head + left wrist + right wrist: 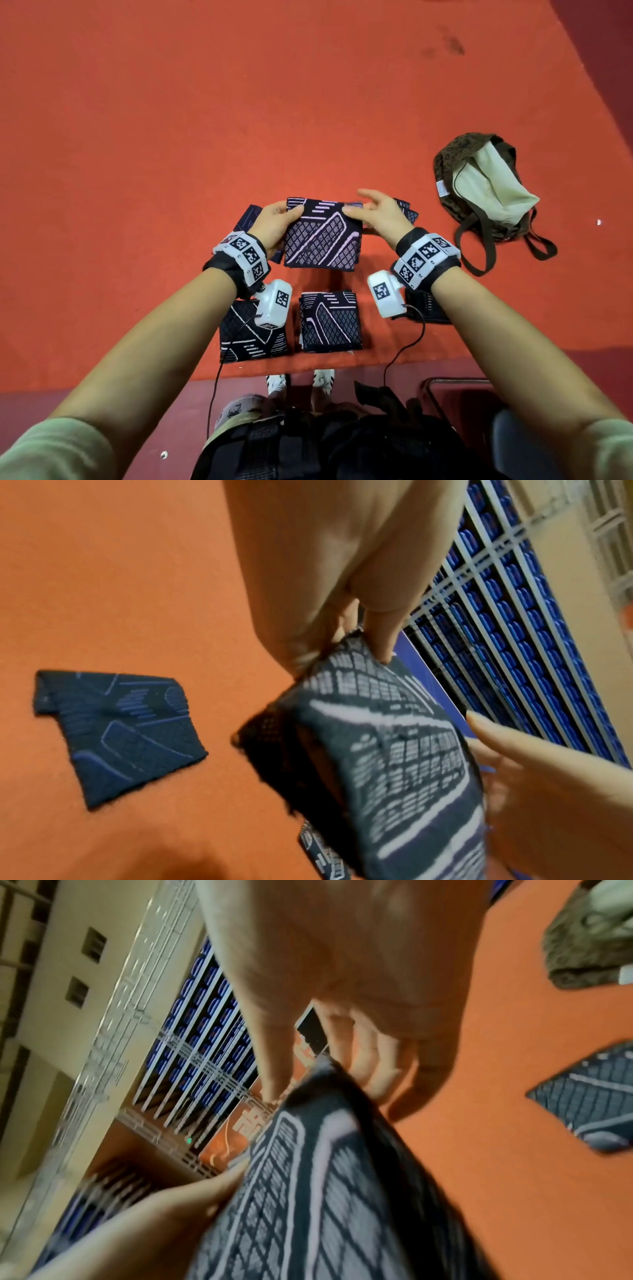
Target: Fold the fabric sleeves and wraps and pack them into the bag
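I hold a folded dark sleeve (322, 236) with a lilac grid pattern above the red tabletop (239, 120). My left hand (274, 222) grips its left edge, thumb on top. My right hand (376, 216) pinches its upper right corner, thumb in front and fingers behind. The left wrist view shows the sleeve (394, 750) under my left fingers (380, 631). In the right wrist view its corner (325, 1177) sits between thumb and fingers (363, 1053). The brown bag (486, 192) with cream lining lies open at the right, apart from both hands.
Folded sleeves lie near the table's front edge: one on the left (253, 332), one in the middle (330, 322), one under my right wrist (428, 305). More pieces sit behind my hands (407, 210). The bag's straps (479, 246) trail toward me.
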`<state>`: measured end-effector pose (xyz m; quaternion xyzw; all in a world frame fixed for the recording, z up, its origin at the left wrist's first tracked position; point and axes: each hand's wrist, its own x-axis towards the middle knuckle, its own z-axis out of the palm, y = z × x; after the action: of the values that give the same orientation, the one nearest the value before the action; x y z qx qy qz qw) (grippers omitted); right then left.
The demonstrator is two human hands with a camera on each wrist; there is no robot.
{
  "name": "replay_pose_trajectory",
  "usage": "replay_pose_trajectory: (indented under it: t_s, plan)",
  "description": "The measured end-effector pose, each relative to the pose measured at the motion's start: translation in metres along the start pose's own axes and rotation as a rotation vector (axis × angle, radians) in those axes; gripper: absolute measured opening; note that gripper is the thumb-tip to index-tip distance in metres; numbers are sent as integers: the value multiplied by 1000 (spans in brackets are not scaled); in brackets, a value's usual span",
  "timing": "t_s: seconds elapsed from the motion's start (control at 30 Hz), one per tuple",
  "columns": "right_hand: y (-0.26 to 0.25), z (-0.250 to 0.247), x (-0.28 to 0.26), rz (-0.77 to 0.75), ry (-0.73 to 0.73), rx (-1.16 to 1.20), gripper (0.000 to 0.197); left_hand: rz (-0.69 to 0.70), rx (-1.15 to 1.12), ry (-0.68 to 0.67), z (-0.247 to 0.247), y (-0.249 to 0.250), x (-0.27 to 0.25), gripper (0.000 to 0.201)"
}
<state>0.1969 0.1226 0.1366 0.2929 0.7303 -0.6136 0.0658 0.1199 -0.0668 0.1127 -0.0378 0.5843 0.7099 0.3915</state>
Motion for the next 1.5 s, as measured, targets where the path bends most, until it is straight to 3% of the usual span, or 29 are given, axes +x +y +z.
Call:
replay_pose_trajectory:
  t_s: [0.1,0.17,0.23,0.3,0.47,0.63,0.83,0.93,1.07,1.23,1.4,1.5]
  plan:
    - [2,1,-5,-108,-114,-400,52,55,308,-102,2,-7,-2,8]
    - [0,7,-9,-116,-228,-443,42,65,412,-182,7,-8,-5,6]
    - [0,12,-10,-122,-284,-469,19,59,445,-182,13,-8,-7,2]
    - [2,12,-11,-124,-261,-444,9,45,522,-145,13,-6,-8,8]
    - [16,0,-23,41,-119,-84,18,-123,794,-277,-12,-17,-11,12]
    - [39,-1,-37,170,-91,11,24,-95,472,-167,-20,-25,-14,27]
    - [42,7,-53,193,-75,-4,45,-154,242,-143,-3,-37,-19,16]
    - [48,10,-59,278,-143,75,39,-137,53,-81,-1,-46,-21,11]
    - [61,14,-70,322,-130,147,26,-208,-165,-82,-5,-53,-21,33]
    - [72,14,-67,274,-17,105,32,-300,97,-163,-12,-46,-26,30]
    - [62,9,-56,211,-146,-82,34,-383,401,-335,-16,-52,-32,27]
    - [65,9,-45,187,-123,-164,39,-327,334,-259,-14,-68,-33,17]
